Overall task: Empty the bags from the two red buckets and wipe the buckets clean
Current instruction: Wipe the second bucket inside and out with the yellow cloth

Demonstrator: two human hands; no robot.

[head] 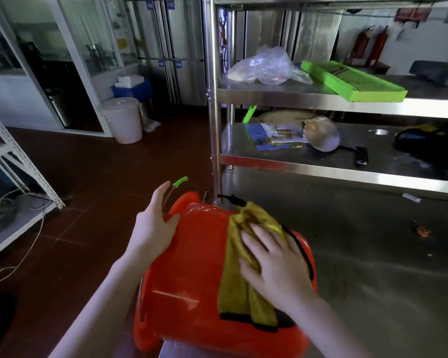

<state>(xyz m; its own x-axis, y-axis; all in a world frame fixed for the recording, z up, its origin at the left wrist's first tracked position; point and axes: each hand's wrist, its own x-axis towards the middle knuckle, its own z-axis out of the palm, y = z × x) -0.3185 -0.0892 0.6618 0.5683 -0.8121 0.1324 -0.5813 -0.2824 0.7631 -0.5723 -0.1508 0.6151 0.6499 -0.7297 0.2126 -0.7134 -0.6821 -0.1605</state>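
A red bucket (192,270) lies on its side at the near left corner of the steel table (373,254), its base pointing away from me. My left hand (153,226) rests on the bucket's far end, fingers straight, beside a wire handle with a green grip (180,182). A yellow cloth with black trim (239,280) is draped over the bucket's side. My right hand (274,264) presses flat on that cloth with spread fingers. Only one red bucket is in view.
A steel shelf rack stands on the table, holding a clear plastic bag (264,67), a green tray (352,81), a printed sheet (277,135) and a knife (360,155). A white lidded pail (123,120) stands on the brown floor at left, near a white shelf frame (18,161).
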